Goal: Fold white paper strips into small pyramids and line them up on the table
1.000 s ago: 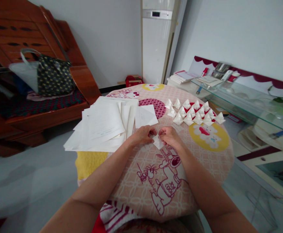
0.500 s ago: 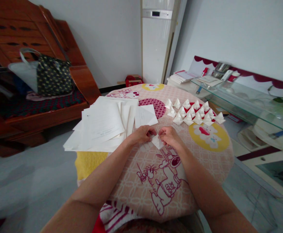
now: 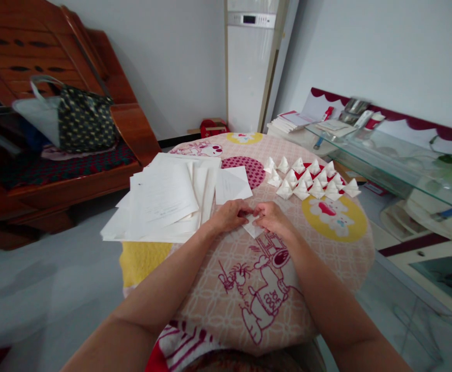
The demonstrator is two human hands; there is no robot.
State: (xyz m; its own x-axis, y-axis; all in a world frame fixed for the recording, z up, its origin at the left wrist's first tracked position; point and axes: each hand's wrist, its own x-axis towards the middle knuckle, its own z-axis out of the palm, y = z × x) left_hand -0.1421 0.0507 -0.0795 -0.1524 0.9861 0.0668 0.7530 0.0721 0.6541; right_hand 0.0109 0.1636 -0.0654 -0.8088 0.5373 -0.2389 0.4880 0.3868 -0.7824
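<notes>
Cloth-covered table [image 3: 218,315]: left hand [image 3: 229,215] and right hand [image 3: 271,217], each grip pinched on folded paper [image 3: 253,229], right of paper stack [image 3: 164,194].

Left arm [image 3: 164,284]: bare, entering from near left, slanting far and right.
Right arm [image 3: 326,294]: bare, entering from near right, slanting far and left.
Left hand [image 3: 230,215]: back upward, fingers curled, tips directed right.
Right hand [image 3: 271,218]: back upward, fingers curled, tips directed left.
Spacing: fingertips close together, facing; exact contact cannot be determined.
Forearms: converging toward the far side, well apart at the near end.
</notes>
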